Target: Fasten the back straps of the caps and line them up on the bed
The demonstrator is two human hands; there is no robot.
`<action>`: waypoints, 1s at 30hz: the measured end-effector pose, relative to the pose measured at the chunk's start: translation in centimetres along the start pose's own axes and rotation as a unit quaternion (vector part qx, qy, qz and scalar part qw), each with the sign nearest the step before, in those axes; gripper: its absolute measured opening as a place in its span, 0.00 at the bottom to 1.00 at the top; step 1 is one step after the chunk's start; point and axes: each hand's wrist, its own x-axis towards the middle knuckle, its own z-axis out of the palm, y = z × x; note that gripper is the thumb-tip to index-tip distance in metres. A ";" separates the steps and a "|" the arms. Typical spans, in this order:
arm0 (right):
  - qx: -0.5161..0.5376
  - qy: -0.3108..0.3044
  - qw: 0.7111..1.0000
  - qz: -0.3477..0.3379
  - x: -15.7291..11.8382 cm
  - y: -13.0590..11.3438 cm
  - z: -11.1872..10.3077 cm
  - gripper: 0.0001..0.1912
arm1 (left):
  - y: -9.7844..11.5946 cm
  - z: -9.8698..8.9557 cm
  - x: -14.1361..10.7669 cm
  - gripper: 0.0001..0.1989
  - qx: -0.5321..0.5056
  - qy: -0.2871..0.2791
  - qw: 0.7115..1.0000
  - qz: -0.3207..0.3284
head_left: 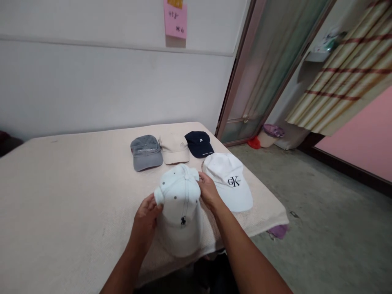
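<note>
Between my two hands is a white baseball cap (180, 208) with a small dark rider logo, its brim pointing toward me over the table edge. My left hand (147, 216) grips the cap's left side, thumb on the outside. On the other side my right hand (208, 190) holds the cap near its back edge, fingers partly hidden. Just right of that hand lies a larger white cap (225, 173) with dark letters. Farther back sit a grey cap (147, 153), a beige cap (174, 149) and a navy cap (199, 143) in a row, brims toward me.
A pale cloth covers the table (76, 196), which meets a white wall (122, 85) at the back. A pink note (175, 20) hangs there. To the right are a sliding glass door (260, 61), a bin (269, 134) and a striped curtain (343, 77).
</note>
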 end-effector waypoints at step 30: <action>-0.351 0.159 0.922 -0.025 -0.7 2.2 -0.9 0.11 | -3.9 -1.2 1.8 0.12 0.032 0.138 0.989 0.033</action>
